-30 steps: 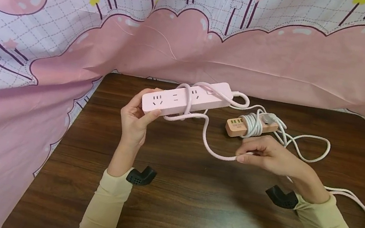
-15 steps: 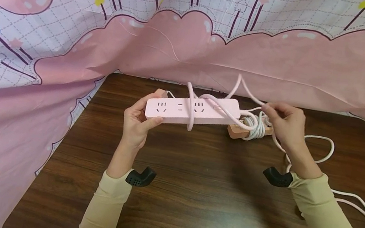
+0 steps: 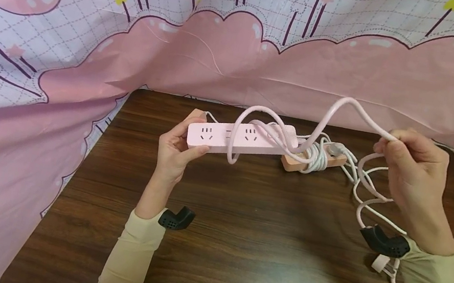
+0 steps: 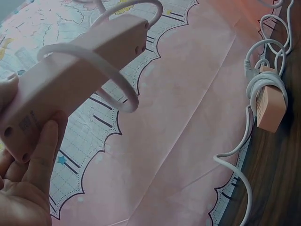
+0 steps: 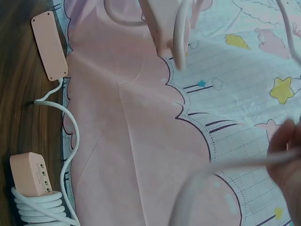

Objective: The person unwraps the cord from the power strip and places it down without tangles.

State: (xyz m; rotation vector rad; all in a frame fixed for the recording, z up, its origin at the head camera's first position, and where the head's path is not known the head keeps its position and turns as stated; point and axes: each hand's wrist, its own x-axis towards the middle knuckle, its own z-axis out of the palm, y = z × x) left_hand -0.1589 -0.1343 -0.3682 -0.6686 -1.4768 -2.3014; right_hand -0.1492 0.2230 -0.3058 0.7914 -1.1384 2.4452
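My left hand (image 3: 175,153) grips one end of a pink power strip (image 3: 215,145), thumb in front and fingers behind, and holds it above the table. A thick pale pink cord loops loosely around the strip's middle; that loop also shows in the left wrist view, past the strip's underside (image 4: 84,70). Out to the right, my right hand (image 3: 420,174) pinches the cord (image 3: 350,100) between thumb and fingers. From there the cord arches back to the strip, and its other part hangs below the hand. The right wrist view shows these fingers (image 5: 287,165) blurred.
Behind the pink strip, an orange power strip (image 3: 292,164) wrapped in white cord (image 3: 318,159) lies on the dark wooden table (image 3: 237,242). Another orange block (image 5: 49,44) lies at the back left, joined by white cord. A plug (image 3: 380,263) rests near my right forearm. Patterned cloth hangs behind.
My right hand has risen and pulled the cord up and to the right. The loop around the pink strip has shifted and loosened. My left hand has barely moved.
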